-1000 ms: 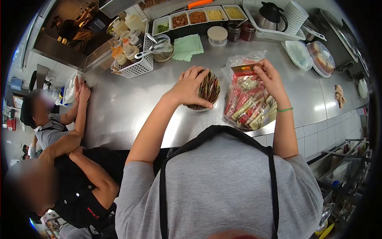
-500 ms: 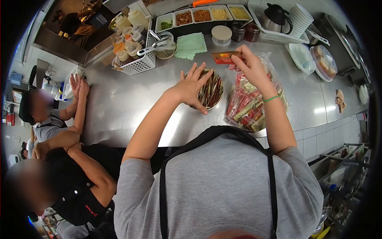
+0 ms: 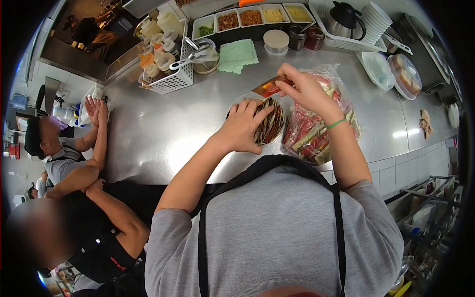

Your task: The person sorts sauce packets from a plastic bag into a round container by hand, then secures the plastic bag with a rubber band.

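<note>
A round tub point(image 3: 283, 129) is packed with dark-edged sachets point(image 3: 269, 123) standing on end. My left hand point(image 3: 241, 123) lies over its left side, fingers bent onto the sachets and thumb stretched apart near the front rim. Between the thumb and fingers of my right hand point(image 3: 307, 91) is a flat red and brown sachet point(image 3: 267, 86), held above the tub's back edge. Just to the right, a clear plastic bag point(image 3: 329, 121) full of red and cream sachets lies on the steel counter point(image 3: 158, 123), partly under my right wrist.
Behind stand a white basket of sauce bottles point(image 3: 170, 81), a green cloth point(image 3: 237, 55), a lidded tub point(image 3: 276, 41) and several food trays point(image 3: 251, 19). Plastic containers point(image 3: 403, 74) sit at the right. Two people point(image 3: 104, 213) lean at the counter's left end.
My right hand has shifted left and slightly down, bringing the sachet over the tub's back edge. My left hand moved down, its spread fingers now bent closer together. The tub shifted slightly right.
</note>
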The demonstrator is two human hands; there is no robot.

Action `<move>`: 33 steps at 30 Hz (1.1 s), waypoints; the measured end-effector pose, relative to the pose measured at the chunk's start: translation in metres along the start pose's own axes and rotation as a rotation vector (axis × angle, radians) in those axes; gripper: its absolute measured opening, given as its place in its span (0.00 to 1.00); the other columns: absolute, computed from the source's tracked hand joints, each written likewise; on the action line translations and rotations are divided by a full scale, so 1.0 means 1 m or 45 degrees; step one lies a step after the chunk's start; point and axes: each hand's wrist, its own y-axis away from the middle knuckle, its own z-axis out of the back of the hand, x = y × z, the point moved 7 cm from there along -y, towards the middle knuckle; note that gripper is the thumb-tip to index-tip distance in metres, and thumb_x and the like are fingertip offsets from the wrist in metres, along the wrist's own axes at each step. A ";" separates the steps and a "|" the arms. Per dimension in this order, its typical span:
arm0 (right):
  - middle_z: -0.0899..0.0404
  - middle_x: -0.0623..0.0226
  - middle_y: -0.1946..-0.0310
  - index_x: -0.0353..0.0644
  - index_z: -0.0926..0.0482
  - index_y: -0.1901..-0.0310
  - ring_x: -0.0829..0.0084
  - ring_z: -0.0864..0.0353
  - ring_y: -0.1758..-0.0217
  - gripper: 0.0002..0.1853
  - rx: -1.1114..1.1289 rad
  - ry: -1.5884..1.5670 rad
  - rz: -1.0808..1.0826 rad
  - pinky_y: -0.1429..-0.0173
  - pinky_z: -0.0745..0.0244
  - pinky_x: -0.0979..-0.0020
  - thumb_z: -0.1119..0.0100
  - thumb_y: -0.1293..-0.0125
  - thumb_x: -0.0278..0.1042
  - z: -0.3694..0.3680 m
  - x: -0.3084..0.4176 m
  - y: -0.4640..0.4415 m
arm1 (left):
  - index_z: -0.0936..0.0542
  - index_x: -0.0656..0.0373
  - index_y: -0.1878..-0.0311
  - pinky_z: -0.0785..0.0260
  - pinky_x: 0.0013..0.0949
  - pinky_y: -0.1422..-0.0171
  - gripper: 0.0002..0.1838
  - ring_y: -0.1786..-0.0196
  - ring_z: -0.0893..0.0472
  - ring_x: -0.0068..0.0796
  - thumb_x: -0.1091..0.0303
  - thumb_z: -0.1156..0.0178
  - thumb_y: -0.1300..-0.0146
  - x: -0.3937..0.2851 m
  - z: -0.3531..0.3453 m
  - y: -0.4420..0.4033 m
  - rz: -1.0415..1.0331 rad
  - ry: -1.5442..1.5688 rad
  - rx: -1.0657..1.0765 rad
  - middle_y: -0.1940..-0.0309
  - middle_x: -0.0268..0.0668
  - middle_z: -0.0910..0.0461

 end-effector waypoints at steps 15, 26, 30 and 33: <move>0.21 0.60 0.68 0.41 0.22 0.67 0.55 0.20 0.62 0.05 0.366 0.738 0.301 0.58 0.26 0.57 0.41 0.44 0.31 -0.072 0.011 -0.003 | 0.36 0.46 0.31 0.47 0.51 0.34 0.43 0.34 0.40 0.48 0.49 0.32 0.52 -0.025 -0.014 0.017 0.007 -0.013 -0.072 0.38 0.44 0.37; 0.18 0.54 0.68 0.37 0.20 0.65 0.52 0.19 0.60 0.09 0.537 0.628 0.141 0.54 0.25 0.57 0.37 0.49 0.27 -0.073 0.011 -0.001 | 0.34 0.50 0.34 0.51 0.51 0.32 0.39 0.33 0.41 0.50 0.50 0.35 0.50 -0.025 -0.013 0.021 -0.055 0.007 -0.189 0.40 0.47 0.37; 0.18 0.54 0.67 0.36 0.20 0.65 0.52 0.19 0.59 0.13 0.728 0.766 0.062 0.54 0.25 0.57 0.33 0.54 0.26 -0.086 0.004 -0.007 | 0.34 0.47 0.33 0.53 0.54 0.32 0.42 0.33 0.42 0.50 0.47 0.33 0.52 -0.018 -0.025 0.019 -0.041 -0.015 -0.168 0.39 0.48 0.37; 0.19 0.54 0.66 0.36 0.20 0.65 0.51 0.20 0.59 0.10 0.675 0.871 0.291 0.54 0.26 0.57 0.35 0.52 0.25 -0.096 0.008 -0.006 | 0.35 0.48 0.33 0.53 0.55 0.31 0.42 0.33 0.42 0.51 0.47 0.34 0.52 -0.020 -0.020 0.021 -0.032 0.064 -0.186 0.39 0.49 0.37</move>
